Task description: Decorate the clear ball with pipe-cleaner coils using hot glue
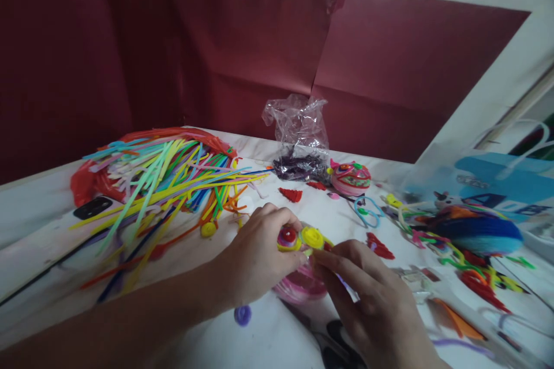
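Note:
A round pink craft ball [303,289] is held low over the table in front of me, with coiled pipe-cleaner pieces on its top. Among them are a yellow coil [312,237] and a red-and-purple coil [288,235]. My left hand [255,251] grips the ball from its left side, thumb in front and fingers over the top. From the right, my right hand [372,294] pinches at the ball's front, just below the yellow coil. Its fingertips hide whatever small piece may be between them. A purple coil [243,315] lies below my left wrist.
Loose pipe cleaners [173,179] pile up at the left beside a black phone-like object [93,207]. A clear plastic bag [300,132] and a second decorated ball [351,177] stand behind. Dark-handled scissors [341,343] lie near me. Pipe-cleaner bundles [476,233] and a blue bag [489,179] crowd the right.

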`<state>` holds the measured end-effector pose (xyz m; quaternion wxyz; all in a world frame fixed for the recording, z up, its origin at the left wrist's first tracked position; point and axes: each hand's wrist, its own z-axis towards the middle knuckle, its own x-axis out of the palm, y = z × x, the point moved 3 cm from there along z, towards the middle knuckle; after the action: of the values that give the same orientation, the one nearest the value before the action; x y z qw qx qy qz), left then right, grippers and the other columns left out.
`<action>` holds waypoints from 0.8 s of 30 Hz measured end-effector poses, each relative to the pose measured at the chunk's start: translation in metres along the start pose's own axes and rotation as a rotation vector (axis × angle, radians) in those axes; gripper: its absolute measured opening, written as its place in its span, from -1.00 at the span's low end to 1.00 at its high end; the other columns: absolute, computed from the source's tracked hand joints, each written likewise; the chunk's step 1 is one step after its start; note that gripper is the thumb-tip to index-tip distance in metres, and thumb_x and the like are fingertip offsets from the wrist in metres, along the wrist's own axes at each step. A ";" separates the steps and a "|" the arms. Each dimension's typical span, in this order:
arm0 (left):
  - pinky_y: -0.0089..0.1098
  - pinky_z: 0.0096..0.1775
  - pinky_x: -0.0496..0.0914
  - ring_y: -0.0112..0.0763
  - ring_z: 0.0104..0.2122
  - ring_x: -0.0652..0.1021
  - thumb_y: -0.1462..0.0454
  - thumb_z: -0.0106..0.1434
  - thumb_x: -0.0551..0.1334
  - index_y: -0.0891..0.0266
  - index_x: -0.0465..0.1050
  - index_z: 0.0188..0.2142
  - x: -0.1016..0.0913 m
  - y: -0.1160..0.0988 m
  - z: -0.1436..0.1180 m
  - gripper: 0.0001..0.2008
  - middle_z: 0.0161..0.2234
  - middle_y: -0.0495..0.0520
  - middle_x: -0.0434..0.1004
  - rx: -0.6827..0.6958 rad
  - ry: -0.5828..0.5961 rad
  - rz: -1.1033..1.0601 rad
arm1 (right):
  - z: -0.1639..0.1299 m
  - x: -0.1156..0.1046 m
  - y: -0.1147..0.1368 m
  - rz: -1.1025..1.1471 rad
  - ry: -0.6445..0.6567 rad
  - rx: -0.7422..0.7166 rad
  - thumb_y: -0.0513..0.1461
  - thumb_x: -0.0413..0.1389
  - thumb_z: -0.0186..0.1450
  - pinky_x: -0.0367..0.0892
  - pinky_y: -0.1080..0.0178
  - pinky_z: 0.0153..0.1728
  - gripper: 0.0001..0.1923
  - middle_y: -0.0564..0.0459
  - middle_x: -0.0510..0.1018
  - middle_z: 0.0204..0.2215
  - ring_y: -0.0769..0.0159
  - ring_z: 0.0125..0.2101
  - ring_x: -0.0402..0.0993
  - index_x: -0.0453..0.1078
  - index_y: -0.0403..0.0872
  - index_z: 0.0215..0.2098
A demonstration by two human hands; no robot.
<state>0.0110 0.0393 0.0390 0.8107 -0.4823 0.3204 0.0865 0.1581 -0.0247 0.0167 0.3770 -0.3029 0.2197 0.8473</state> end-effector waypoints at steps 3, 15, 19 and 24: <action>-0.36 -0.18 0.27 -0.34 -0.24 0.41 0.37 0.01 0.24 0.23 0.37 -0.33 0.000 0.001 0.000 -0.82 -0.29 0.00 0.39 -0.031 0.021 -0.031 | -0.001 0.003 -0.002 -0.008 0.005 -0.022 -0.36 -0.05 0.36 0.25 0.38 -0.50 -0.82 -0.01 0.29 -0.40 0.37 -0.43 0.29 0.34 -0.14 -0.12; -0.31 -0.12 0.28 -0.29 -0.17 0.41 0.43 -0.04 0.23 0.20 0.40 -0.34 0.002 -0.007 -0.001 -0.78 -0.25 0.00 0.40 -0.070 0.057 -0.037 | -0.004 0.004 -0.001 -0.025 -0.056 0.003 -0.31 -0.11 0.38 0.25 0.34 -0.48 -0.80 -0.03 0.30 -0.37 0.35 -0.41 0.28 0.31 -0.14 -0.10; -0.32 -0.11 0.27 -0.31 -0.15 0.41 0.43 -0.03 0.25 0.18 0.40 -0.31 0.004 -0.006 -0.001 -0.75 -0.22 -0.01 0.39 -0.050 0.060 -0.030 | -0.005 0.008 -0.001 -0.034 -0.060 0.001 -0.29 -0.13 0.39 0.26 0.33 -0.48 -0.76 -0.03 0.29 -0.35 0.34 -0.39 0.27 0.26 -0.12 -0.02; -0.32 -0.08 0.25 -0.31 -0.12 0.39 0.44 -0.04 0.26 0.15 0.40 -0.26 0.007 -0.002 0.000 -0.69 -0.19 -0.03 0.40 0.010 0.059 0.001 | -0.006 0.009 -0.002 -0.055 -0.082 -0.005 -0.33 -0.12 0.37 0.26 0.35 -0.51 -0.76 -0.03 0.30 -0.37 0.34 -0.42 0.28 0.28 -0.12 -0.04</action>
<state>0.0170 0.0368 0.0363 0.8033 -0.4804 0.3448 0.0708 0.1575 -0.0227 0.0058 0.4080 -0.2746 0.1936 0.8489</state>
